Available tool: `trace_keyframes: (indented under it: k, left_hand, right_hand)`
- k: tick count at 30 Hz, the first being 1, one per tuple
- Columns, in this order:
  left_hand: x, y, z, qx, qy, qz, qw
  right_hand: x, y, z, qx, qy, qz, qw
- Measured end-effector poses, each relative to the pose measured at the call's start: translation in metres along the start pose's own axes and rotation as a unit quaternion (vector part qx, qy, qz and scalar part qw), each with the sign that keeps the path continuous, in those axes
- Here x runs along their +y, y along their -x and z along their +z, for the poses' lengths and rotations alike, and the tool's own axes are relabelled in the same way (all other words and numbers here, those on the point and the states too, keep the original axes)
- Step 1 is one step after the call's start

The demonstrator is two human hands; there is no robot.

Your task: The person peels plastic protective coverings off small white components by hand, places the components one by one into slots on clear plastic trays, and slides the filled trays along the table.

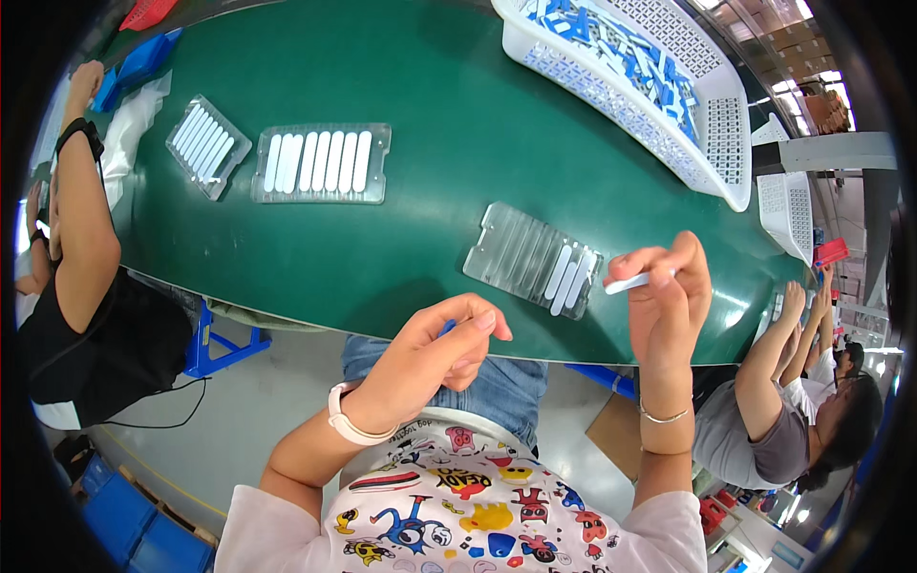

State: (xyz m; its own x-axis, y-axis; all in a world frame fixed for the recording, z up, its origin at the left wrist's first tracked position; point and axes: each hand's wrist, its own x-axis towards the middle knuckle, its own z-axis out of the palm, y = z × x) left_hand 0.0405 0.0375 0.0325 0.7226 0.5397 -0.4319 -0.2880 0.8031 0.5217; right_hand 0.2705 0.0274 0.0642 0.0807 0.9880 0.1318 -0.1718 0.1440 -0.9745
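Between the thumb and fingers of my right hand point(673, 301) is a slim white strip point(628, 284) with rounded ends, raised above the table's near right part. My left hand point(441, 346) is curled closed near the table's front edge, and a bit of a small blue piece point(447, 328) shows between its fingers; the rest of that piece is hidden. Just left of my right hand lies a clear plastic tray point(511, 246) with narrow slots. Three white strips point(564, 279) fill its right end, and the slots to their left hold none.
A white perforated basket point(611, 94) heaped with blue and white pieces point(621, 48) stands at the far right. Two clear trays of white strips, one larger point(325, 199) and one smaller point(212, 187), lie left on the green table point(420, 57). Co-workers sit at both sides.
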Motion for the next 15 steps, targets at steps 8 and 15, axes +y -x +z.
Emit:
trace_keyframes:
  k: [8,15]
  left_hand:
    - [0.006,0.006,-0.015,0.033,0.147,0.044,0.988]
    - [0.003,0.018,-0.025,0.025,0.113,0.053,0.992]
  right_hand:
    - [-0.002,-0.034,-0.015,-0.163,0.438,0.096,0.879]
    - [-0.018,-0.071,-0.005,-0.311,0.443,0.186,0.820]
